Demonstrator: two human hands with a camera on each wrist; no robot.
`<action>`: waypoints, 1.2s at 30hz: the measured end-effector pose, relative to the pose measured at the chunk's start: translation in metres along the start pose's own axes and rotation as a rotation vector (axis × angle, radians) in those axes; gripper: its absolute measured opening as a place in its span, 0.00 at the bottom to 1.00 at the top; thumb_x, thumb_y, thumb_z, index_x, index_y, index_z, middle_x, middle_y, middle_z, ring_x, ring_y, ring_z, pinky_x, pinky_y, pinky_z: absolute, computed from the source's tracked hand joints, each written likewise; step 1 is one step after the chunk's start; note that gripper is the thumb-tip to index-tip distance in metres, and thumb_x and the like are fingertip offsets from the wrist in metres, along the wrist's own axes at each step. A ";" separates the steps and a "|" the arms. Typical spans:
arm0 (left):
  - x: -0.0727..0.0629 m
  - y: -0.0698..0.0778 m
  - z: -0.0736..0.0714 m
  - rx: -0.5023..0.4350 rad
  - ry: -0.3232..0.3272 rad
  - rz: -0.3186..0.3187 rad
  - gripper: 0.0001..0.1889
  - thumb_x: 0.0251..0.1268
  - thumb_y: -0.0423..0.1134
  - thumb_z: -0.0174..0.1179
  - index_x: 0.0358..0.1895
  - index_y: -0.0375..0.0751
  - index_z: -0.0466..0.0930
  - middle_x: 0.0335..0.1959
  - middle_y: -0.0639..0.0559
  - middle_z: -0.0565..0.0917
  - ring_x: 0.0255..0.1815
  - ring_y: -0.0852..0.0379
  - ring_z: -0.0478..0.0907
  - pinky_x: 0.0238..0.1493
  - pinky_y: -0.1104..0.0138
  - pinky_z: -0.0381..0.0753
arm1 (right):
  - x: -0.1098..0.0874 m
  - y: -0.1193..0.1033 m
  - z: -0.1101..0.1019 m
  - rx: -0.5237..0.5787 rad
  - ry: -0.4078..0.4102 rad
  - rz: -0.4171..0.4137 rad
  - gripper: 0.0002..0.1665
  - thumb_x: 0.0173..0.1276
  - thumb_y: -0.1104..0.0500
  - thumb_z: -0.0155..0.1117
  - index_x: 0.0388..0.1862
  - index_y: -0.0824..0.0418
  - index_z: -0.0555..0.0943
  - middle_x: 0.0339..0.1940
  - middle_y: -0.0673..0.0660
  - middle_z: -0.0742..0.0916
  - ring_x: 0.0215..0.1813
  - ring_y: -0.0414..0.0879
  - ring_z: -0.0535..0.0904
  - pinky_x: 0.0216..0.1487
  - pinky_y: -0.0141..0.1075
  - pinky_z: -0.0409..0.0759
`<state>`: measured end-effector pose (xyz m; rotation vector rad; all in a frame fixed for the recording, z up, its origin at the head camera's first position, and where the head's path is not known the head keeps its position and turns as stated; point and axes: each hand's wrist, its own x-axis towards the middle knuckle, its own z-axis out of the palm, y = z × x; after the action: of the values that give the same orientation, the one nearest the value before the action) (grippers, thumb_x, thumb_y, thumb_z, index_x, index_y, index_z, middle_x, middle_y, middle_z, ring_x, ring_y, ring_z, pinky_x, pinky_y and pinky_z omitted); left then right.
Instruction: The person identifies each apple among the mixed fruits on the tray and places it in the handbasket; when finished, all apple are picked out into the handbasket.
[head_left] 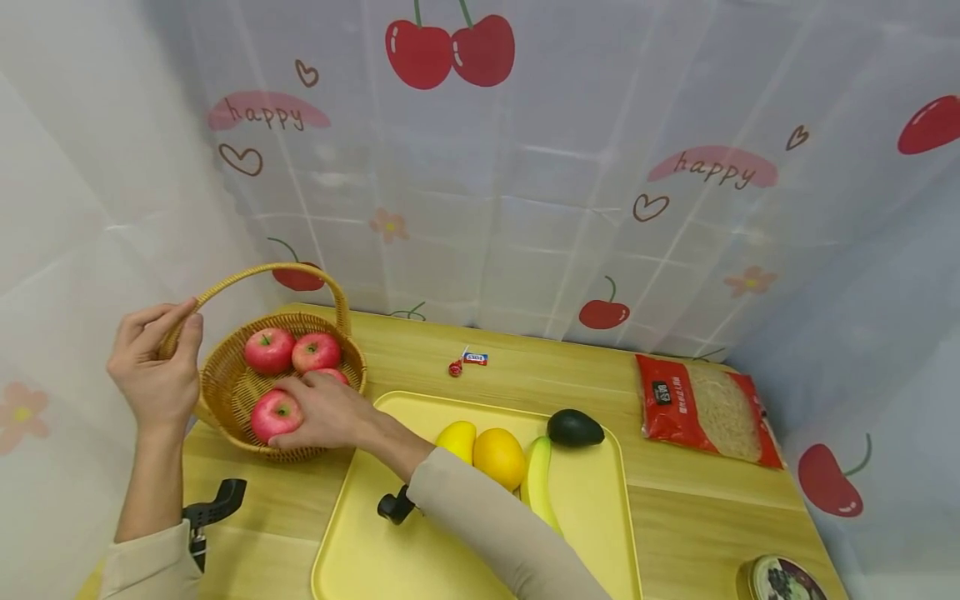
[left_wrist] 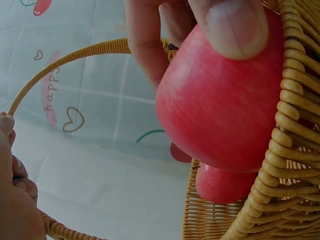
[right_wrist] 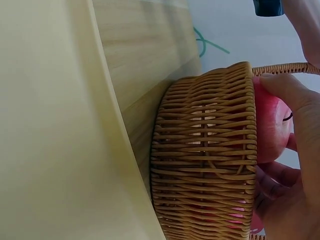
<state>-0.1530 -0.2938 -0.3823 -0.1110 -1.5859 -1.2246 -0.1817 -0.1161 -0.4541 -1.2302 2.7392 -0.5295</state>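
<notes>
A wicker basket (head_left: 212, 383) stands at the left of the table. My left hand (head_left: 159, 371) grips its arched handle (head_left: 266, 268) on the left side. With thumb and fingers around it, my right hand (head_left: 330, 412) holds a red apple (head_left: 276, 415) inside the near part of the basket. In the right wrist view, this apple (right_wrist: 270, 125) shows just above the woven rim. Three more apples lie in the basket: one at the back left (head_left: 269, 350), one beside it (head_left: 316, 352), and one partly hidden behind the right hand (head_left: 334, 375).
Right of the basket lies a yellow tray (head_left: 367, 533) bearing a yellow fruit (head_left: 457, 439), an orange fruit (head_left: 498, 458), a banana (head_left: 540, 483) and an avocado (head_left: 574, 427). Behind it are a lollipop (head_left: 455, 368) and a small wrapped candy (head_left: 476, 358). A red bag (head_left: 667, 400) and a round container (head_left: 783, 581) sit rightward.
</notes>
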 end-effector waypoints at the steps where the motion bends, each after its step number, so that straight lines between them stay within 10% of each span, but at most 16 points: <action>1: 0.000 -0.001 0.000 0.004 -0.002 0.002 0.07 0.62 0.26 0.67 0.41 0.25 0.88 0.42 0.50 0.85 0.44 0.62 0.78 0.45 0.80 0.79 | 0.001 0.000 0.000 -0.006 -0.002 -0.002 0.48 0.55 0.25 0.68 0.72 0.38 0.68 0.58 0.43 0.77 0.60 0.35 0.71 0.56 0.26 0.74; 30: 0.001 -0.008 -0.003 0.007 0.000 0.011 0.07 0.61 0.26 0.68 0.41 0.26 0.88 0.42 0.49 0.85 0.44 0.62 0.78 0.44 0.80 0.78 | 0.017 0.008 0.007 -0.174 -0.074 -0.005 0.47 0.60 0.27 0.66 0.75 0.37 0.64 0.59 0.42 0.79 0.64 0.39 0.69 0.69 0.31 0.66; 36: 0.001 0.005 0.001 -0.011 0.005 0.010 0.07 0.61 0.25 0.67 0.40 0.25 0.88 0.41 0.52 0.85 0.43 0.62 0.78 0.43 0.79 0.77 | 0.017 0.010 0.003 -0.103 -0.020 -0.026 0.17 0.70 0.45 0.64 0.56 0.43 0.82 0.42 0.38 0.82 0.47 0.32 0.73 0.47 0.21 0.72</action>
<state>-0.1509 -0.2911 -0.3787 -0.1226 -1.5722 -1.2255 -0.1998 -0.1230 -0.4594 -1.2870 2.7694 -0.3804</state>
